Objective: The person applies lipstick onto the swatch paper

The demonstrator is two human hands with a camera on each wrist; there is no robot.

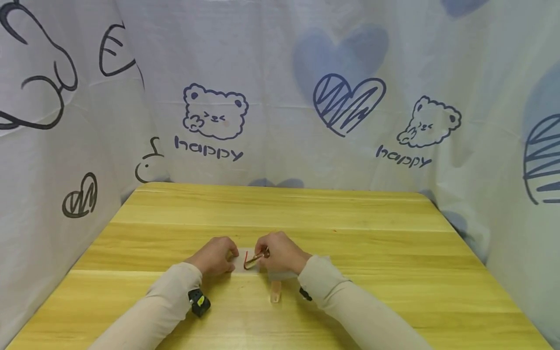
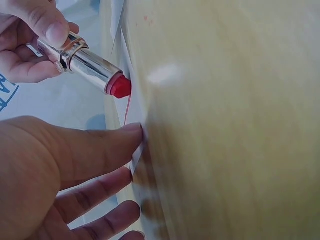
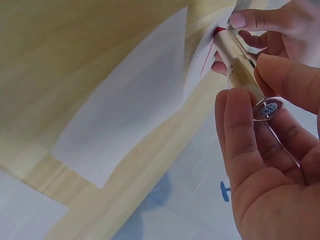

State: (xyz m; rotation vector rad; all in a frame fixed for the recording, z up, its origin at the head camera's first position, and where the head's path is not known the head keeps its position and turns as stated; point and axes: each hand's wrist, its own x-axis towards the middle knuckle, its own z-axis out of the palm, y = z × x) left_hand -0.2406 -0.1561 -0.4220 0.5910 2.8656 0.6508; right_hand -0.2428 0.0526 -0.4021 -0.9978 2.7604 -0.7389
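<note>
My right hand [image 1: 280, 253] pinches a lipstick [image 2: 95, 70] with a shiny gold-coloured case, thumb on one side and fingers on the other. Its red tip [image 2: 120, 87] is at the white paper [image 1: 240, 260], where a thin red line [image 3: 207, 59] shows. At the paper's left end, my left hand [image 1: 217, 256] presses with the thumb and index fingertip spread apart, the other fingers loosely bent. The paper [image 3: 135, 95] bends up off the tabletop under the right wrist.
A small tan oblong piece [image 1: 275, 291] lies on the wooden table [image 1: 372, 233] just below the right hand. Another white sheet [image 3: 25, 210] shows in the right wrist view's corner. A few red specks [image 2: 147, 20] mark the tabletop. Printed white curtains [image 1: 271, 121] surround the table.
</note>
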